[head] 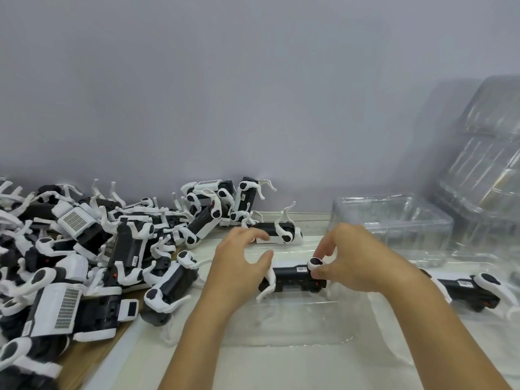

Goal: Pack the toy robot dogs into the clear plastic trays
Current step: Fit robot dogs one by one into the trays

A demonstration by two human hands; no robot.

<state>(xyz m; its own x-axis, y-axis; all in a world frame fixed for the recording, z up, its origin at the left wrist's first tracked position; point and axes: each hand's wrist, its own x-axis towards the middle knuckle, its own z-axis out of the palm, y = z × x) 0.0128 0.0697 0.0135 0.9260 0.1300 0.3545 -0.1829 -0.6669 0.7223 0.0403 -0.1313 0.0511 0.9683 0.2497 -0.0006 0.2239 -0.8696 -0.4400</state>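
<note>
A black-and-white toy robot dog (pixel 292 277) lies on its side over a clear plastic tray (pixel 295 325) in front of me. My right hand (pixel 357 263) pinches the dog's white hip joint at its right end. Just left of the dog's other end, my left hand (pixel 242 266) hovers with fingers loosely spread and holds nothing. A second dog (pixel 467 288) lies in a tray to the right. A large heap of robot dogs (pixel 84 263) covers the table's left side.
Another dog (pixel 278 232) lies behind my hands near the wall. Stacked empty clear trays (pixel 394 218) stand at the back right, and more trays (pixel 489 153) lean against the grey wall. The wooden table edge (pixel 92 358) shows at the lower left.
</note>
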